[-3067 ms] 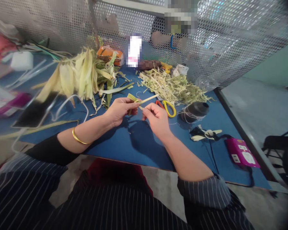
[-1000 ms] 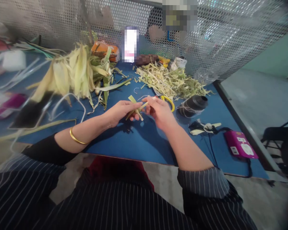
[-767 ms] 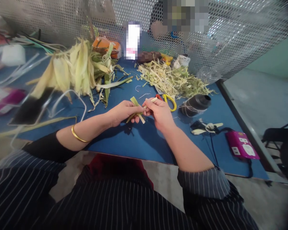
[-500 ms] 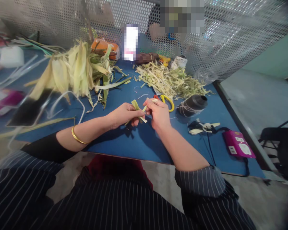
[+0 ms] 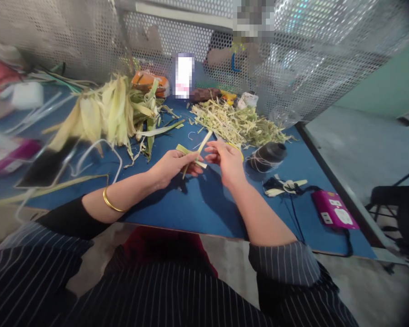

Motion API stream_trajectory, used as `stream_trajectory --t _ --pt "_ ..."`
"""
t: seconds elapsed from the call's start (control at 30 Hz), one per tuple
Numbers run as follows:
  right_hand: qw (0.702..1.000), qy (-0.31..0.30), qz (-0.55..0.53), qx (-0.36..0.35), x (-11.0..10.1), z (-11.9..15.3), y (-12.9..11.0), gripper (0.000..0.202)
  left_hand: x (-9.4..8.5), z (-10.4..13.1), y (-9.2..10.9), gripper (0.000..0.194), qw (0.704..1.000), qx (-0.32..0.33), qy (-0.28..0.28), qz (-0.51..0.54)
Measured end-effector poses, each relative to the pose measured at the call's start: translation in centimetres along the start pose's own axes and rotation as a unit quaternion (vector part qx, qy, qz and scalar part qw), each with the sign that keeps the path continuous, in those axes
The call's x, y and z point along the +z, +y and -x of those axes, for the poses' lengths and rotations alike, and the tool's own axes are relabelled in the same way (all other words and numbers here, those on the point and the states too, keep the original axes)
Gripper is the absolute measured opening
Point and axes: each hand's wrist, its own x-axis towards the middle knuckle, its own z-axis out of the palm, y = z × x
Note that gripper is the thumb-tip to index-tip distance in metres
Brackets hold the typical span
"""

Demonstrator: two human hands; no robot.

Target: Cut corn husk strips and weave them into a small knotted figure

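Observation:
My left hand (image 5: 177, 165) pinches crossed strips of corn husk (image 5: 204, 142) between thumb and fingers. One pale strip points up and away, and others stick out to the sides. Close by on the right, my right hand (image 5: 226, 161) has its fingers apart and nothing in them. Partly hidden behind it lie yellow-handled scissors (image 5: 239, 150). A heap of shredded husk (image 5: 236, 122) lies beyond my hands. To the right a cone of dark thread (image 5: 268, 156) rests on its side, and a small tied husk piece (image 5: 285, 186) sits in front of it.
Large dried husks (image 5: 105, 106) are piled at the left on the blue table (image 5: 191, 209). A lit phone (image 5: 184, 75) stands at the back against a perforated metal screen (image 5: 177, 36), with a person behind it. A purple box (image 5: 336, 209) lies at the right edge.
My right hand has let go of the husk strip and opened slightly apart from it. The strip now stands up from my left hand. The view has tilted a little upward.

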Motion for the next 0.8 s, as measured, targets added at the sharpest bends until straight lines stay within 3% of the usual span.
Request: stream_trajectory --t 0.07,0.13,0.3,0.47,0.63,0.8 --pt "0.999 0.046 0.013 -0.025 -0.2 0.2 -0.5 0.041 -0.5 -0.3 0.5 0.032 0.998 0.019 0.012 0.058" --pt "0.995 0.05 0.056 -0.071 0.0 0.8 -0.6 0.037 -1.1 -0.5 0.8 0.029 0.995 0.046 0.01 0.086" --pt "0.97 -0.101 0.195 -0.102 1.8 2.6 0.1 0.029 -0.9 -0.6 0.8 0.02 0.993 0.089 0.009 0.082" --pt "0.972 -0.114 0.181 -0.101 2.8 3.4 0.8 0.03 0.1 -0.5 0.1 0.019 0.993 0.081 0.022 0.086" --pt "0.958 -0.161 0.194 -0.139 2.3 3.4 0.5 0.027 0.1 -0.5 0.0 0.026 0.987 0.072 0.042 0.141" --pt "0.94 -0.199 0.228 -0.158 2.0 3.1 0.2 0.03 0.1 -0.1 0.3 0.02 0.986 0.051 0.055 0.146"
